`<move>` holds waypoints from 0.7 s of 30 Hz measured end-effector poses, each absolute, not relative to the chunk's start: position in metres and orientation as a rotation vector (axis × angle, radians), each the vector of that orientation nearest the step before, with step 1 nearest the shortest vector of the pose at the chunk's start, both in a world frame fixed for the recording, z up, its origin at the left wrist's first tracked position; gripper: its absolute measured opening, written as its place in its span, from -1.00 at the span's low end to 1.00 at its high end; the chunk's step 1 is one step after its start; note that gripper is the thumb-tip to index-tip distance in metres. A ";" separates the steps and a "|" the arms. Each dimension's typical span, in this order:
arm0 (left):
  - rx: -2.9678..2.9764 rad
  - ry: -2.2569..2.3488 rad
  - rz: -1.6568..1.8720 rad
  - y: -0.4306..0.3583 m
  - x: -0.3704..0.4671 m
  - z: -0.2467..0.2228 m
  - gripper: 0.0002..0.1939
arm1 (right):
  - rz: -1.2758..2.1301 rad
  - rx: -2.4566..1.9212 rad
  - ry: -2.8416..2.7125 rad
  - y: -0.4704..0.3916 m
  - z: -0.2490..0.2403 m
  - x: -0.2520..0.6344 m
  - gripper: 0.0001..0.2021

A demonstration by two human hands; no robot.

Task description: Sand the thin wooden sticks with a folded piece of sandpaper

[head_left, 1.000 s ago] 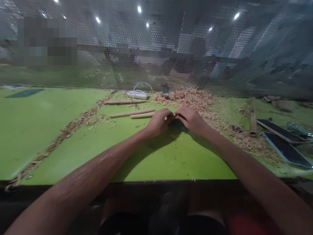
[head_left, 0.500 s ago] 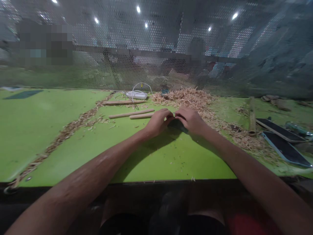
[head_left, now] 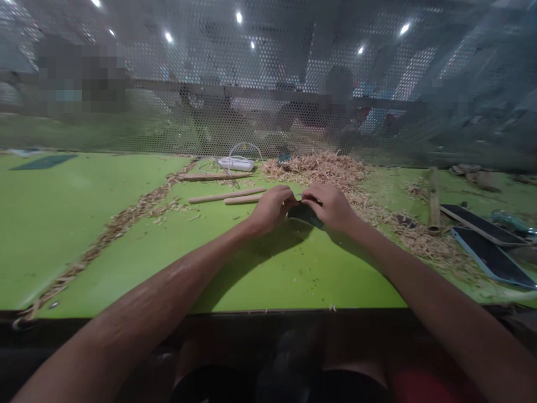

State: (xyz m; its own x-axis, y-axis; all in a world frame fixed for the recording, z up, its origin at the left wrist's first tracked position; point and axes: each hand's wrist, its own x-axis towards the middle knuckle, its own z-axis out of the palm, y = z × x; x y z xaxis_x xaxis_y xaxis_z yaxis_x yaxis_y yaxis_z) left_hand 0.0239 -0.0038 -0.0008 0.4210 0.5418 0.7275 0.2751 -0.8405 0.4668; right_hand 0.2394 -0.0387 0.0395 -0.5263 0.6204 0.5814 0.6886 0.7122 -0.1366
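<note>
A small dark sheet of sandpaper (head_left: pixel 306 214) is held low over the green table, its near edge curled. At its far left edge the fingers of my left hand (head_left: pixel 274 207) are pinched together on it. My right hand (head_left: pixel 329 206) grips the far right part, thumb and fingers closed. The two hands are close together, fingertips a short gap apart. Just left of my left hand lie two smooth wooden sticks, a longer one (head_left: pixel 226 195) and a nearer one (head_left: pixel 242 199) whose right end is hidden behind the hand.
Wood shavings (head_left: pixel 323 168) are heaped behind my hands and trail right. A white power strip (head_left: pixel 237 163) with a cable and another wooden piece (head_left: pixel 213 177) lie at the back. Two phones, one blue-edged (head_left: pixel 490 254), and a bamboo tube (head_left: pixel 433 204) are right. A dark sheet (head_left: pixel 44 162) lies far left.
The sandpaper has tilted a little, so more of its face and its curled near edge show between my hands. My hands stay nearly in place.
</note>
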 end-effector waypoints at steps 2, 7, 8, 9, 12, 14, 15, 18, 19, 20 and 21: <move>2.431 0.696 1.374 -0.005 0.023 0.002 -0.74 | -0.104 -0.975 -2.287 -0.038 0.039 0.239 -0.88; 2.336 0.802 1.396 -0.001 0.026 -0.004 -0.80 | -0.083 -1.002 -2.261 -0.036 0.036 0.242 -0.92; 2.287 0.816 1.392 0.001 0.026 -0.006 -0.83 | -0.077 -1.000 -2.259 -0.036 0.035 0.243 -0.91; 2.240 0.817 1.371 0.002 0.026 -0.008 -0.86 | -0.065 -0.995 -2.259 -0.036 0.035 0.244 -0.90; 2.138 0.760 1.280 0.002 0.027 -0.010 -0.90 | -0.033 -0.976 -2.262 -0.035 0.035 0.246 -0.85; 2.109 0.731 1.271 -0.001 0.026 -0.009 -0.88 | -0.027 -0.963 -2.270 -0.035 0.035 0.246 -0.83; 2.106 0.722 1.285 -0.003 0.026 -0.007 -0.88 | -0.030 -0.959 -2.275 -0.034 0.036 0.246 -0.82; 2.127 0.686 1.342 -0.007 0.026 -0.003 -0.89 | -0.046 -0.958 -2.268 -0.034 0.036 0.246 -0.83; 2.135 0.677 1.354 -0.008 0.026 -0.001 -0.89 | -0.045 -0.960 -2.257 -0.034 0.037 0.246 -0.83; 2.136 0.674 1.357 -0.008 0.026 -0.001 -0.90 | -0.038 -0.959 -2.242 -0.034 0.037 0.246 -0.84; 2.130 0.680 1.352 -0.008 0.025 0.000 -0.91 | -0.021 -0.956 -2.219 -0.034 0.037 0.247 -0.85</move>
